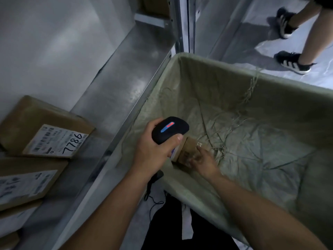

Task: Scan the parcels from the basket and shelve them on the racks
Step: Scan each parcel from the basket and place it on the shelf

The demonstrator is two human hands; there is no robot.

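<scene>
Olive-green fabric is seen lining the basket (pixel 225 83), which is viewed from above beside a metal rack shelf (pixel 115 87). Low in the basket, near its left wall, a small cardboard parcel (pixel 188 146) is found lying on the crumpled lining, beside loose strands of string (pixel 225 134). The right hand (pixel 203 162) is laid against the parcel's near side, with the fingers reaching over its top face. The hand is blurred, so it cannot be told whether the parcel is gripped or only touched.

A black scanner (pixel 170 129) is held just above and to the left of the parcel by the left hand (pixel 153 154), whose fingers and thumb are wrapped round the handle. A red and blue strip is lit on the scanner's head. A dark cable (pixel 151 193) is seen hanging below the handle.

At the left of the shelf a tilted cardboard box (pixel 36 120), its label marked "7786" by hand, is set against a second box (pixel 27 179). Beyond the basket, at the upper right, another person's legs and black-and-white shoes (pixel 292 61) are seen on the pale floor (pixel 261 18).
</scene>
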